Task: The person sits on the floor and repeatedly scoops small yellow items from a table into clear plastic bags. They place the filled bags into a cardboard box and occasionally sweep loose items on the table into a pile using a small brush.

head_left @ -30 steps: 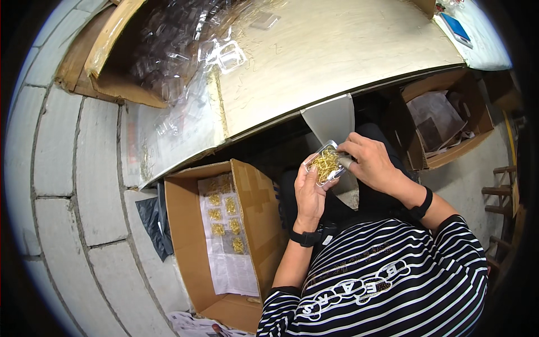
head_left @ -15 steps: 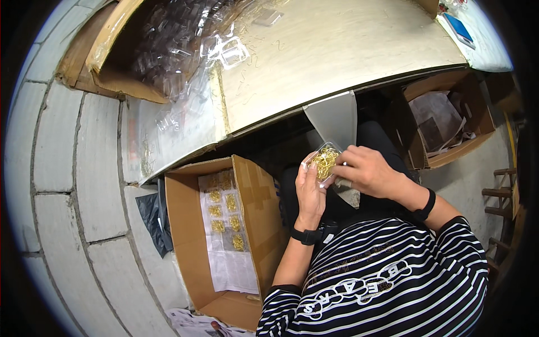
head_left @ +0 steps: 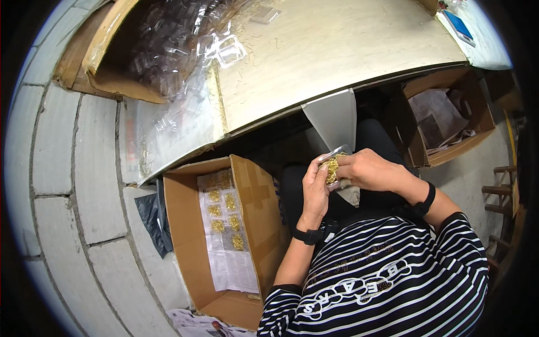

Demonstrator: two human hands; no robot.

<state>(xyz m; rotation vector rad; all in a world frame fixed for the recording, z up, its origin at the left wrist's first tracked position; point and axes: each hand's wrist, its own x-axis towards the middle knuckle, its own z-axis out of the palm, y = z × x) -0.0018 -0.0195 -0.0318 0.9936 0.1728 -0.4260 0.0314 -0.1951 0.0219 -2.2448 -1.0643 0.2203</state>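
Observation:
Above my lap, my left hand point(head_left: 315, 194) is closed around a small clear plastic box point(head_left: 343, 150), thumb at its near side. Thin gold-coloured wire pieces point(head_left: 330, 167) lie tangled inside it. My right hand point(head_left: 375, 171) reaches over from the right with bent fingers pressed together at the gold pieces and the box's right side. Its fingertips are partly hidden, so whether they pinch a piece is unclear. Left of my hands, an open cardboard box point(head_left: 263, 224) holds several clear packs of gold pieces point(head_left: 218, 226) on white paper point(head_left: 233, 272).
A pale worktop point(head_left: 337, 45) spans the far side, strewn with loose wire bits. On its left, a tipped carton point(head_left: 115, 42) spills clear plastic boxes point(head_left: 168, 62). A blue-and-white device point(head_left: 459, 28) lies far right. Another carton point(head_left: 471, 140) with papers stands below the table.
The small clear box has shifted slightly right and tilted. My right fingers have moved from its right edge down onto the gold pieces. Nothing in the cardboard boxes has changed.

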